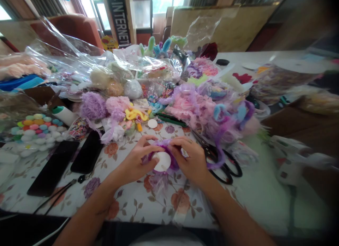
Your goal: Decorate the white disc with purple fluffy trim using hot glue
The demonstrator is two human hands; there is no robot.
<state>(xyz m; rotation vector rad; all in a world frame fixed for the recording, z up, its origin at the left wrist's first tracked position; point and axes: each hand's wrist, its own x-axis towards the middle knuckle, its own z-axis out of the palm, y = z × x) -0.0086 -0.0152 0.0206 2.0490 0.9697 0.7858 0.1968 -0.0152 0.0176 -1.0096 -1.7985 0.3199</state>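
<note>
Low over the flowered tablecloth, my left hand (143, 157) grips a white disc (162, 161) with purple fuzzy trim round its edge, the thumb lying across the disc's face. On the other side, my right hand (189, 156) pinches the purple fuzzy trim (173, 157) at the disc's upper right. A length of purple fuzzy strip (219, 150) trails out to the right from behind that hand. Sheer pinkish tulle (160, 180) hangs below the disc. Black-handled scissors (225, 168) lie just right of my right hand. The fingertips partly hide the trim.
Two black phones (53, 168) lie at the left, near pompoms (37, 127). A heap of pink and purple tulle (190, 105) sits behind my hands, with lilac yarn (92, 105) and plastic bags (79, 59) further back. A white glue gun (288, 161) stands at the right.
</note>
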